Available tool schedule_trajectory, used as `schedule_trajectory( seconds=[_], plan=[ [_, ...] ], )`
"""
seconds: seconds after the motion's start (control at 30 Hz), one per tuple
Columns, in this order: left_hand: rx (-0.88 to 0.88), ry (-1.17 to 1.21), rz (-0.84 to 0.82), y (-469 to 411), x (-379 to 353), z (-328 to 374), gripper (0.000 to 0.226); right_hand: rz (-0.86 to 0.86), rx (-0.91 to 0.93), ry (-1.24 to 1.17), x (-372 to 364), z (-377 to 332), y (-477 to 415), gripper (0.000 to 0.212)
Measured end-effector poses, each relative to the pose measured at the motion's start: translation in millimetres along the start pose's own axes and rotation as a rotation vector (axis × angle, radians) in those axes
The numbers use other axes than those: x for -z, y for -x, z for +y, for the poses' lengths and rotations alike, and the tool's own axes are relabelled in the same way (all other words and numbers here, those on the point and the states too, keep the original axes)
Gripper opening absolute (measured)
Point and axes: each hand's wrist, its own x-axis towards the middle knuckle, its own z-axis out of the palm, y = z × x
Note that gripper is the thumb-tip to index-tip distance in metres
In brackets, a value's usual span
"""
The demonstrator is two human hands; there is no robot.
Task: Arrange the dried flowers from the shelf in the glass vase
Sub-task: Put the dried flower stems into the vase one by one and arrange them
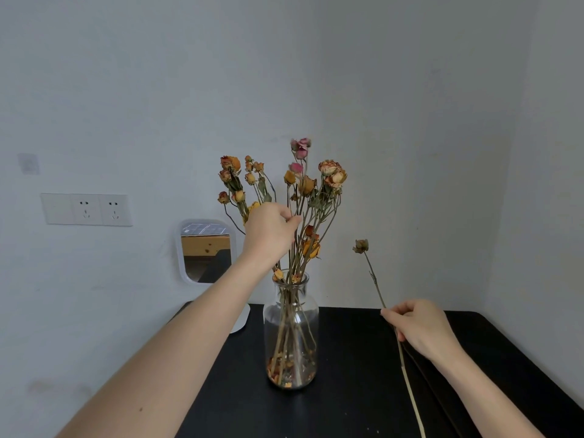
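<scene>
One loose dried rose stem [374, 279], not yet in the vase: thin, long, a single shrivelled brown bud at the top, the lower stem running down toward the near edge of the black table [354, 406]. Held upright and tilted left by the right hand [420, 327], fingers curled shut around it roughly mid-length.

Many dried roses [303, 191] already standing in the glass vase [291, 330]: orange, yellow and a few pink heads, stems crossing inside the clear bottle-shaped body, fallen petals gathered at the bottom. The vase stands on the table near the wall corner, well apart from the loose stem.

Left hand [268, 229]: raised among the bunch above the vase neck, fingertips pinched on a stem or two; exactly which cannot be told.

Handling, as judged: stems very light, stiff and brittle, likely to snap if bent; heads crumbly, liable to shed. Best gripped on bare stem, below the heads, with light pressure. The vase is smooth glass, narrow-necked, and probably tips easily under a sideways pull on the bunch.

Also present: small white-framed mirror [207, 251] and wall sockets [87, 209], left.
</scene>
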Motion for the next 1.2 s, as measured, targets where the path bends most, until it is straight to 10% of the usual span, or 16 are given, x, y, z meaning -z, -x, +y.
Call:
schedule_trajectory(
  seconds=[0.5,0.73,0.83,1.2],
  plan=[
    [-0.208,0.014,0.112,89.9,-12.1,-41.2,0.027,0.120,0.152,-0.316,12.1,-23.2,4.5,0.007],
    [0.165,-0.074,0.004,102.4,-46.9,-98.2,0.042,0.346,0.349,-0.467,32.9,-50.9,-4.9,0.011],
    [0.173,-0.053,-0.081,87.7,-61.3,-102.0,0.070,0.415,0.422,-0.544,39.7,-62.6,-10.3,0.017],
    [0.131,-0.080,-0.130,61.1,-79.2,-111.3,0.060,0.471,0.490,-0.723,37.5,-81.3,-10.4,0.023]
  ],
)
